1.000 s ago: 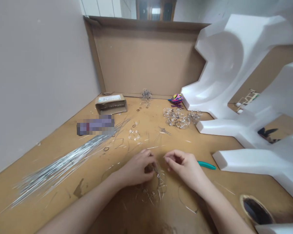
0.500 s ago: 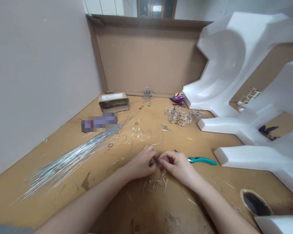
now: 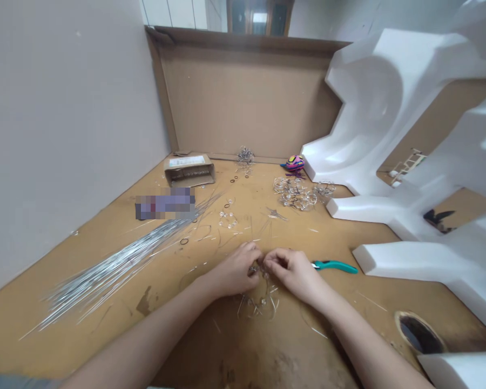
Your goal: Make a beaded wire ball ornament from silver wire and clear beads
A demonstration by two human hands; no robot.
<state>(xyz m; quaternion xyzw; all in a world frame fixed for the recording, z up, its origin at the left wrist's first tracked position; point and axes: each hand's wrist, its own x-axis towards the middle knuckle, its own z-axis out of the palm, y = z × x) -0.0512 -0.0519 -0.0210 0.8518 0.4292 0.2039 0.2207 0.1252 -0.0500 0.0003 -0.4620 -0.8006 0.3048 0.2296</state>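
A bent-wire piece with clear beads [image 3: 262,302] hangs below my fingers, its loops and wire ends spreading toward me. My left hand [image 3: 240,270] is closed on the upper part of this beaded wire piece. Close against it, my right hand [image 3: 288,268] pinches at the same piece with thumb and forefinger; the exact point of the pinch is too small to make out. To the right of my right hand lies a tool with a teal handle [image 3: 337,266], its head partly hidden behind the hand. Beyond my hands, several clear beads [image 3: 228,220] lie on the table.
A bundle of straight silver wires [image 3: 125,259] lies at the left, near a small open cardboard box [image 3: 189,170]. Finished-looking wire pieces [image 3: 295,193] are heaped at back right, by a colourful pincushion-like object [image 3: 295,163]. White foam blocks [image 3: 405,259] line the right side.
Both hands stay almost in place, with the right fingers shifting slightly at the wire. The view has moved a little.
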